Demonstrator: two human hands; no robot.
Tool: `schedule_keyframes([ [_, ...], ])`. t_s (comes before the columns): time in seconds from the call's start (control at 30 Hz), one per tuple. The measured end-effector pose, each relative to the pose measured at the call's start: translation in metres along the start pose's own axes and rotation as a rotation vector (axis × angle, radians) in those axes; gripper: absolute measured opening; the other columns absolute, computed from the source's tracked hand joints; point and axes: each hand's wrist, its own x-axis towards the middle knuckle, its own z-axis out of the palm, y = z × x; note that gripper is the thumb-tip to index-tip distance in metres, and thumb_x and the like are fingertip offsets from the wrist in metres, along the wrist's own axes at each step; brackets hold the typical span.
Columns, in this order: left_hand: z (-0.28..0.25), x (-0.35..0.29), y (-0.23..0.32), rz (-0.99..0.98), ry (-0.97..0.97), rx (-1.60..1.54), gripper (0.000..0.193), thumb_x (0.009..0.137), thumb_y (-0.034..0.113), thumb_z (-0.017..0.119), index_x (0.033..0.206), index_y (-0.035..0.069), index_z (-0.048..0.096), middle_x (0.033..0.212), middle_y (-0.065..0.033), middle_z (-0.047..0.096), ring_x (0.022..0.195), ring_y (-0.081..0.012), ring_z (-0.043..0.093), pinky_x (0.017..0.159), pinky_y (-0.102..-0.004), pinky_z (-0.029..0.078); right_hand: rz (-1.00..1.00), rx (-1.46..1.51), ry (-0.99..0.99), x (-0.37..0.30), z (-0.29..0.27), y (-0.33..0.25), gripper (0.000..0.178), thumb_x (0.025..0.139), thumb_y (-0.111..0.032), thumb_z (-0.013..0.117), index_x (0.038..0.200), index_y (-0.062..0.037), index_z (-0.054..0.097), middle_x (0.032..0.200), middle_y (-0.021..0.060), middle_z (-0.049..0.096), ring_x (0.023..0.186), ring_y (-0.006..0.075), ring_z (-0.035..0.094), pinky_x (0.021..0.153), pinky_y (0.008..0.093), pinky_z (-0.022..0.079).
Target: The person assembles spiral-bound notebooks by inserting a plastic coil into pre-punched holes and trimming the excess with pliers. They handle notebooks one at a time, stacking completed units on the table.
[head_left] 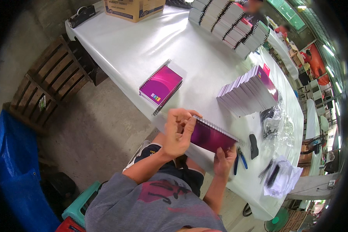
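Note:
Both of my hands hold a purple spiral-bound notebook [212, 136] over the table's near edge, its wire coil along the upper side. My left hand [178, 132] pinches its left end, close to the coil's end. At the opposite end, my right hand [223, 161] grips the lower right corner with the thumb on the cover. Farther off to the left lies a small pile of purple spiral notebooks [161, 85]. Blue-handled pliers [240, 160] rest just right of my right hand, beside a dark elongated object [253, 146] I cannot identify.
A leaning row of purple-covered books [247, 92] stands on the white table [143, 46]. Behind it rise tall stacks of coil-bound books [220, 23]. Crumpled clear plastic [284, 120], papers with black coils [284, 176], a cardboard box [133, 11] and a tape dispenser [82, 16] surround the work area.

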Motion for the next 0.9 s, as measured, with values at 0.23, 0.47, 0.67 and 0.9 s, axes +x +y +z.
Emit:
schedule_keyframes([
  [0.23, -0.033, 0.028, 0.044, 0.226, 0.125, 0.160, 0.017, 0.090, -0.004, 0.048, 0.099, 0.004, 0.036, 0.098, -0.0158, 0.057, 0.073, -0.0078, 0.052, 0.062, -0.0194, 0.043, -0.532, -0.341, 0.130, 0.050, 0.098, -0.051, 0.067, 0.072, 0.000, 0.071, 0.132, -0.0053, 0.041, 0.103, 0.0105, 0.058, 0.096, 0.0196, 0.057, 0.084, 0.0309, 0.045],
  [0.47, -0.055, 0.036, 0.073, 0.346, 0.003, 0.685, 0.015, 0.085, -0.003, 0.056, 0.098, 0.001, 0.050, 0.099, -0.0135, 0.064, 0.085, -0.0207, 0.059, 0.083, -0.0347, 0.044, -0.292, -0.674, -0.634, 0.080, 0.139, -0.064, 0.073, 0.070, 0.010, 0.067, 0.135, -0.0079, 0.039, 0.093, 0.0095, 0.059, 0.082, 0.0164, 0.058, 0.074, 0.0294, 0.050],
  [0.67, -0.109, 0.061, 0.047, 0.059, 0.142, 0.782, 0.047, 0.094, 0.025, 0.046, 0.134, 0.004, 0.037, 0.134, -0.0193, 0.043, 0.125, -0.0311, 0.041, 0.104, -0.0382, 0.030, 0.086, 0.185, -0.254, 0.147, 0.136, -0.031, 0.069, 0.082, 0.007, 0.053, 0.140, -0.0076, 0.021, 0.109, 0.0158, 0.054, 0.093, 0.0222, 0.061, 0.081, 0.0351, 0.054],
  [0.9, -0.134, 0.045, -0.020, -0.070, 0.158, 0.771, 0.046, 0.096, 0.029, 0.040, 0.135, 0.005, 0.038, 0.138, -0.0192, 0.039, 0.131, -0.0314, 0.034, 0.107, -0.0373, 0.026, 0.149, 0.050, -0.096, 0.164, 0.158, 0.033, 0.061, 0.078, -0.003, 0.068, 0.128, -0.0041, 0.032, 0.107, 0.0128, 0.053, 0.088, 0.0173, 0.058, 0.067, 0.0297, 0.052],
])
